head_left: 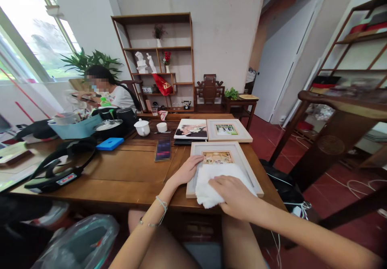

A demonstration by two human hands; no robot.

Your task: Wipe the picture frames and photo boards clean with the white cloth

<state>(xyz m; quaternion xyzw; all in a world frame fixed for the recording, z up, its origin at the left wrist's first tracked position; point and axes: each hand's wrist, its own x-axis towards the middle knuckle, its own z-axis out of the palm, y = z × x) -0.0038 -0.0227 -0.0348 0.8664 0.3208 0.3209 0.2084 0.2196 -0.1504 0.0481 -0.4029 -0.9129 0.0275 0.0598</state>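
Observation:
A light wooden picture frame (258,188) with a small photo in a white mat lies flat near the table's front edge. My left hand (191,169) holds its left rim, the fingers reaching over onto the surface. On the lower part of the frame sits a bunched white cloth (207,186). My right hand (231,194) is closed over this cloth and presses it against the frame; the cloth hides part of the photo. Behind it lie a second framed photo (246,136) and a white panel with a photo of hands (191,130).
A phone (163,150), a white lidded cup (142,127), a blue box (110,143) and a black headset-like strap (81,172) lie on the wooden table (133,180). Another person (123,98) sits at the far left. A lined bin (84,236) stands below; a wooden chair (326,140) is at right.

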